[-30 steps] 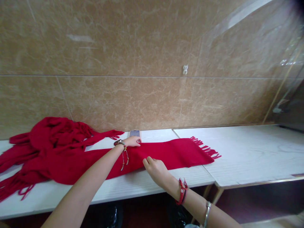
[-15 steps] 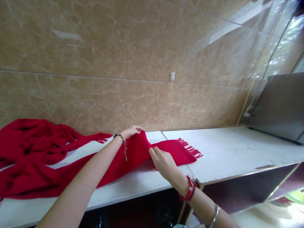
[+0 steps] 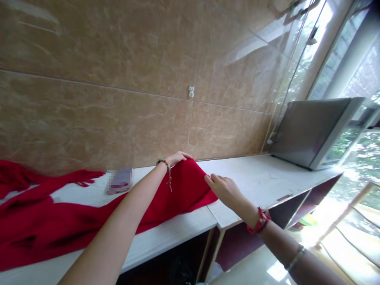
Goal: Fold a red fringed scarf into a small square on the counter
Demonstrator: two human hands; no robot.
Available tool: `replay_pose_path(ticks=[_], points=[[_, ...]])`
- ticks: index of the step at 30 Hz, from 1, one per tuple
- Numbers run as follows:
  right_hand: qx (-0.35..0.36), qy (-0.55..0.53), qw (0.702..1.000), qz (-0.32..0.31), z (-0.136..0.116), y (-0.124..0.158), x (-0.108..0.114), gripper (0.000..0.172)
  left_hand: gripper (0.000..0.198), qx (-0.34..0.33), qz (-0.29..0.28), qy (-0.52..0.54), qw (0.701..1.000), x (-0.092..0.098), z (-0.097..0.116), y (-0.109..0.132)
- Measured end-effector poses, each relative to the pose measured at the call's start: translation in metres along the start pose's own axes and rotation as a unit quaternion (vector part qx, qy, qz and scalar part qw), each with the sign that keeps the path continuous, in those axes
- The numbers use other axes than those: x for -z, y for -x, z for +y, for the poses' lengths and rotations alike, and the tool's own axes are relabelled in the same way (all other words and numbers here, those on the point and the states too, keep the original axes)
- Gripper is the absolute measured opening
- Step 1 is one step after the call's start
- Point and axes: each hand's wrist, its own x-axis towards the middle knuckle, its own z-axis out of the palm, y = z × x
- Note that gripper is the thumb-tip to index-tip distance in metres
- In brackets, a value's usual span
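A long red scarf (image 3: 181,190) runs along the white countertop, its right part folded over and lifted slightly between my hands. My left hand (image 3: 177,158), with a beaded bracelet at the wrist, grips the scarf's far edge near the wall. At the near side of the same raised fold, my right hand (image 3: 225,190) pinches the cloth between thumb and fingers; a red band and a silver bangle circle that arm. To the left, the rest of the scarf lies loosely bunched, with a fringed end showing by the wall.
A blurred flat card-like item (image 3: 120,181) lies on the white countertop (image 3: 249,174) behind my left forearm. A grey box-shaped appliance (image 3: 311,130) stands at the right end. A small white cat figure (image 3: 190,92) is fixed to the tiled wall. Open shelves lie below.
My hands have carried the held part of the scarf to the right, over its fringed right end, which is now hidden. The view has swung right.
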Motion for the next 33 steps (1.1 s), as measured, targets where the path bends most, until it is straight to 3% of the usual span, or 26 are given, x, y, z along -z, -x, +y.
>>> replay_pose_path(ticks=[6,13,17,20,23,27,33], points=[[-0.017,-0.023,0.998,-0.053,0.016,0.012,-0.044,0.023,0.039,-0.004,-0.018,-0.063,0.998,-0.033,-0.022,-0.036],[-0.072,-0.114,0.987,-0.091,0.013,0.024,-0.085,0.031,0.033,-0.051,-0.036,-0.183,0.981,-0.059,-0.051,-0.039],[-0.111,-0.144,0.979,-0.096,0.013,0.025,-0.088,0.037,0.037,-0.085,-0.009,-0.245,0.966,-0.063,-0.051,-0.024],[-0.152,-0.171,0.969,-0.095,0.013,0.024,-0.087,0.042,0.037,-0.131,0.020,-0.325,0.936,-0.069,-0.045,-0.005],[-0.176,-0.197,0.961,-0.079,0.012,0.021,-0.086,0.046,0.040,-0.173,-0.001,-0.392,0.903,-0.078,-0.043,0.013],[-0.190,-0.187,0.960,-0.086,0.010,0.016,-0.087,0.044,0.049,-0.103,-0.092,-0.402,0.905,-0.085,-0.052,0.021],[-0.171,-0.130,0.962,-0.170,0.007,0.022,-0.087,0.040,0.055,-0.070,-0.093,-0.437,0.892,-0.087,-0.060,0.017]])
